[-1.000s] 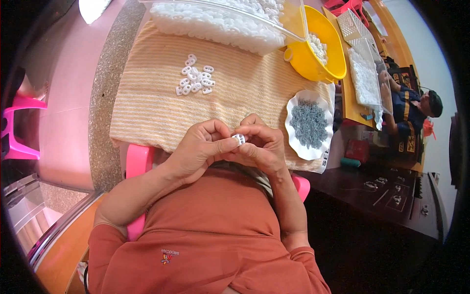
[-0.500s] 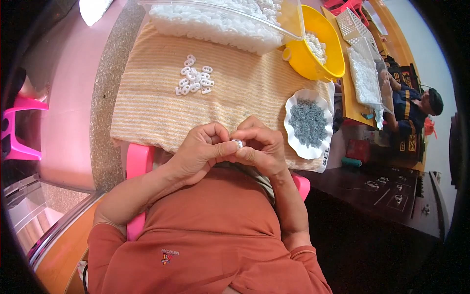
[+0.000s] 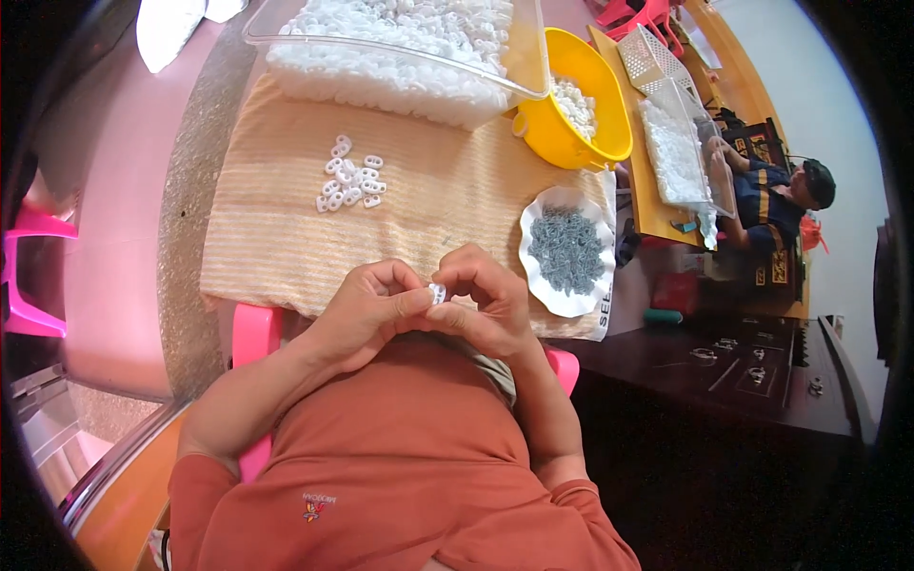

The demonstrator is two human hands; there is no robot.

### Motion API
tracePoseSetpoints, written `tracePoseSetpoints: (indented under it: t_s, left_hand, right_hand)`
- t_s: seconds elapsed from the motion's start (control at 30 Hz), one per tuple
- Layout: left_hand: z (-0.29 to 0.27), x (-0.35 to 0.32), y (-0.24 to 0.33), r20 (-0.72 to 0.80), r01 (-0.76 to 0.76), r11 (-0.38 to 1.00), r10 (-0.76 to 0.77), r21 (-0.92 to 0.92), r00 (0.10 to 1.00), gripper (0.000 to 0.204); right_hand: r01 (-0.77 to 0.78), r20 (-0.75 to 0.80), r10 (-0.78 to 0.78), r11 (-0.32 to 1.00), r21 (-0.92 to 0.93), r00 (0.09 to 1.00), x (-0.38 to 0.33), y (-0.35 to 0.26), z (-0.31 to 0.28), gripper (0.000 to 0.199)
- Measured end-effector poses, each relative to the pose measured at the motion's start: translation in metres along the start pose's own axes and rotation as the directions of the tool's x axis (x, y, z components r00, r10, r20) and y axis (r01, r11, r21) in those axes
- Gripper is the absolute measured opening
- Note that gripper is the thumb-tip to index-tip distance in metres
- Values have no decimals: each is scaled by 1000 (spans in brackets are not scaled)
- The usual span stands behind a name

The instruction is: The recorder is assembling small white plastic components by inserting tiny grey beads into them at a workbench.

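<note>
Both my hands meet just above my lap at the table's near edge: left hand (image 3: 367, 309) and right hand (image 3: 481, 305) pinch one small white plastic piece (image 3: 437, 292) between thumbs and fingertips. By my judgement this piece is mid-work. A small pile of white pieces (image 3: 348, 178) lies on the striped cloth (image 3: 286, 238). Beyond, the clear tub (image 3: 400, 48) remains heaped, so much looks left. Grey clips fill the white dish (image 3: 568, 249) beside my right hand.

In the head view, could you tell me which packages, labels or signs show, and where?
Small embroidered emblem: on the orange shirt's chest, red and yellow.
Printed white sheet: under the white plate, table's right edge, dark lettering.
No screens visible.
</note>
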State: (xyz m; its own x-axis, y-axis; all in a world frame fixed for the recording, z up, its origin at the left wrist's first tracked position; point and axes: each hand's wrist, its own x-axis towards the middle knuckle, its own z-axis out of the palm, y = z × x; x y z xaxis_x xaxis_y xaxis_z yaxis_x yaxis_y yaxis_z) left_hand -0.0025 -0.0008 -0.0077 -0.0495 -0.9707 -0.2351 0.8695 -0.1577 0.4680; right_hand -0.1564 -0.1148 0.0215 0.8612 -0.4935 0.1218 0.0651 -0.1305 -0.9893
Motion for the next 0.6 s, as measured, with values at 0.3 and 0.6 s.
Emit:
tracePoseSetpoints:
  t_s: [0.3, 0.6]
  left_hand:
    - [3, -3, -2, 1, 39, 999, -39, 2, 999, 9]
    - [4, -3, -1, -12, 40, 999, -40, 20, 999, 10]
  right_hand:
    - [165, -56, -187, 946, -278, 981, 2, -22, -3, 20]
    - [138, -429, -604, 670, -729, 672, 34, -67, -74, 10]
